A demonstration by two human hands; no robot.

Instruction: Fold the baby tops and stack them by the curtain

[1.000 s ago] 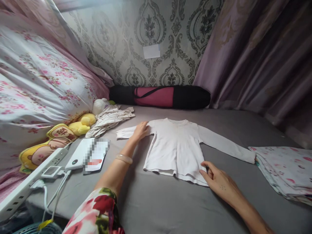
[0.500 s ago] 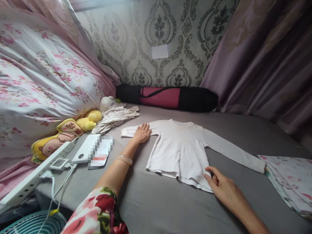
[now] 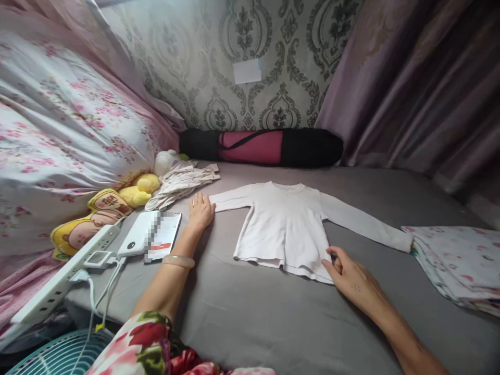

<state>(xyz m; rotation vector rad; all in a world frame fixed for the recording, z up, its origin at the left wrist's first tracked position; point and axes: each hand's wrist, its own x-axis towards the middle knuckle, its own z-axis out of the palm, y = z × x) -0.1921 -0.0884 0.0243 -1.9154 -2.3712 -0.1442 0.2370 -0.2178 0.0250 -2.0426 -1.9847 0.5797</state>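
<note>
across the middle of a grey sheet [image 3: 242,323], spread out flat: a white shirt [image 3: 285,229], neckline toward the far wall, hem toward the near side, sleeves stretched out sideways, soft creases running down the body.

laid palm-down at the cuff end of the sleeve on the left: the left hand [image 3: 201,212], fingers extended and nearly side by side, pressing rather than gripping. above that wrist, a pale bangle [image 3: 178,261], then a floral sleeve [image 3: 133,338].

at the near right corner of the hem, the right hand [image 3: 349,278], thumb on the cloth, forefinger bent close by, only a narrow gap between; cannot tell for certain about any pinch on the fabric.

just beside the other cuff, folded patterned cloth [image 3: 461,255]. beyond the neckline, along the wall, a black and pink long bag [image 3: 250,148]. past the left hand, a crumpled pale cloth [image 3: 182,182], next to a yellow plush toy [image 3: 142,190]. nearer, side by side, a white device [image 3: 136,237] and a partly blurred phone [image 3: 172,226], near a white power strip [image 3: 62,286] with cables plugged in.
</note>
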